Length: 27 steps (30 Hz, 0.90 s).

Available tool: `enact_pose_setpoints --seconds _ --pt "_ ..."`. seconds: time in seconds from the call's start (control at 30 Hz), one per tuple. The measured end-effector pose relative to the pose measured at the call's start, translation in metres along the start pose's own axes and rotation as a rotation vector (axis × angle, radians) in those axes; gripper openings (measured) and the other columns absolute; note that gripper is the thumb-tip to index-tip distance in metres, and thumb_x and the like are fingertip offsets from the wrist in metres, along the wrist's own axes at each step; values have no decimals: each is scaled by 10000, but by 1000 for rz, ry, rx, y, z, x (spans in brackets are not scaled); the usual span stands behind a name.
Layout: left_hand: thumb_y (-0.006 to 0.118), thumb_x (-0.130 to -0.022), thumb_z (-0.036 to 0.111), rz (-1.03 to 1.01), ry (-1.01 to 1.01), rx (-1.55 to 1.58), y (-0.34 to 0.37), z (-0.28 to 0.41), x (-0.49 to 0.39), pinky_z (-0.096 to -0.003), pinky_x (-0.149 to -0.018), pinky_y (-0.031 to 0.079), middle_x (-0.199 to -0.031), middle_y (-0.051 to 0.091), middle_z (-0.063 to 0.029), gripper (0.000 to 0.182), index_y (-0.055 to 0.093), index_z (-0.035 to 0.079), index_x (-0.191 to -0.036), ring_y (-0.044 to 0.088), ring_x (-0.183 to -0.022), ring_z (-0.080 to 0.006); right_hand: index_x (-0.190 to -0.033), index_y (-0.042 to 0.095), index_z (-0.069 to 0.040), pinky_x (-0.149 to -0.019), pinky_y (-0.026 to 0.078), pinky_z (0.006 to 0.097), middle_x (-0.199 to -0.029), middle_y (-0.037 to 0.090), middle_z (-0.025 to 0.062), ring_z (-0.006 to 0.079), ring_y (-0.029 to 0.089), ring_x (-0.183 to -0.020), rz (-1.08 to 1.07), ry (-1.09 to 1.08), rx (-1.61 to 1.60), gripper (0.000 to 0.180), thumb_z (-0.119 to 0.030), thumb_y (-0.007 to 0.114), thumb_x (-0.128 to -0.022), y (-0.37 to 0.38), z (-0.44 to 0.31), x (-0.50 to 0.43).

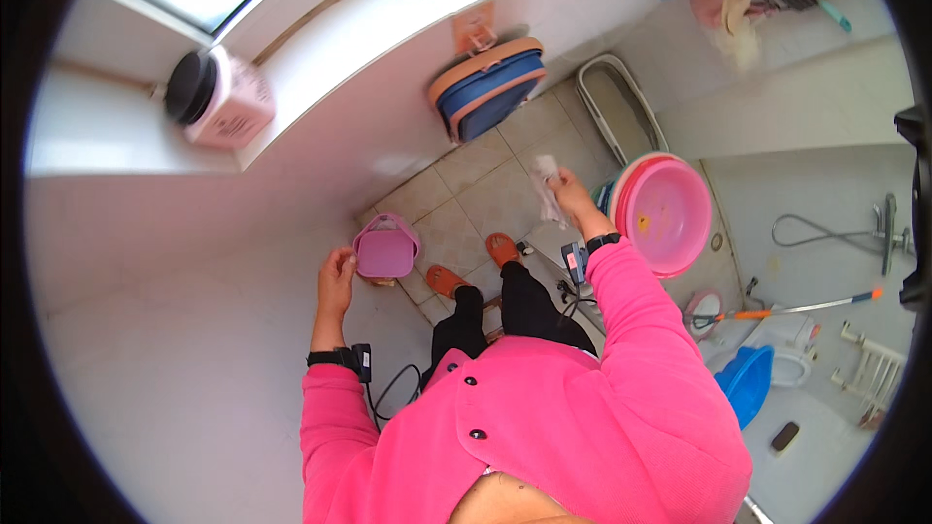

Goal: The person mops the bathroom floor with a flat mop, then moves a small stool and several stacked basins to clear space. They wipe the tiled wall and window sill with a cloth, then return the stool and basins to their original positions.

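Note:
My left hand is at the left edge of a pink plastic lid, its thumb and fingertips pinching the edge. The lid is tilted over a small pink waste bin, whose far rim shows behind it. Most of the inside of the bin is hidden. In my right hand is a crumpled whitish cloth or tissue, held out above the tiled floor. It hangs down past the fingers and is slightly blurred.
Stacked plastic basins stand right of my right forearm. A blue and orange folding basin hangs on the wall, near a grey-rimmed tub. A pink jar is on the windowsill. Farther right are a toilet and a long-handled brush.

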State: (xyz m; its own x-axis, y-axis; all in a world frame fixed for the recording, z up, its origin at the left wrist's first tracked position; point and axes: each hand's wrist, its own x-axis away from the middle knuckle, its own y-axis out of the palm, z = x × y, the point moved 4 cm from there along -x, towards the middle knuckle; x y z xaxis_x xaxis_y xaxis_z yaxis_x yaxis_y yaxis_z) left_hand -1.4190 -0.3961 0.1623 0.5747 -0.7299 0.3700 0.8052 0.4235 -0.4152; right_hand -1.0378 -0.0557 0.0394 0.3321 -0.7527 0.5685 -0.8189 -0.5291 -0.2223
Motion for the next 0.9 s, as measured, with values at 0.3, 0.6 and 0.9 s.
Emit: enact_pose_setpoints --seconds 0.3,0.6,0.9 --pt "525 -938 71 57 253 -124 30 124 -32 -260 -803 456 -885 625 -33 108 610 29 -990 575 -857 -120 -1059 587 -10 -748 444 271 -941 627 37 117 554 -842 505 -487 -352 219 -122 572 -871 -108 -220 -62" --pt "509 -932 22 356 536 -229 43 244 -80 -269 -792 447 -902 620 -43 96 603 24 -947 565 -852 -135 -988 505 -21 -697 497 310 -868 619 95 192 591 -737 601 -1005 -488 156 -53 574 -851 -52 -369 -48" --pt "506 -928 21 220 420 -258 67 202 -106 -280 -789 446 -864 614 -57 86 591 23 -925 560 -829 -141 -972 478 -27 -636 477 310 -785 589 90 158 554 -701 602 -827 -601 124 -101 529 -886 -73 -321 -112"
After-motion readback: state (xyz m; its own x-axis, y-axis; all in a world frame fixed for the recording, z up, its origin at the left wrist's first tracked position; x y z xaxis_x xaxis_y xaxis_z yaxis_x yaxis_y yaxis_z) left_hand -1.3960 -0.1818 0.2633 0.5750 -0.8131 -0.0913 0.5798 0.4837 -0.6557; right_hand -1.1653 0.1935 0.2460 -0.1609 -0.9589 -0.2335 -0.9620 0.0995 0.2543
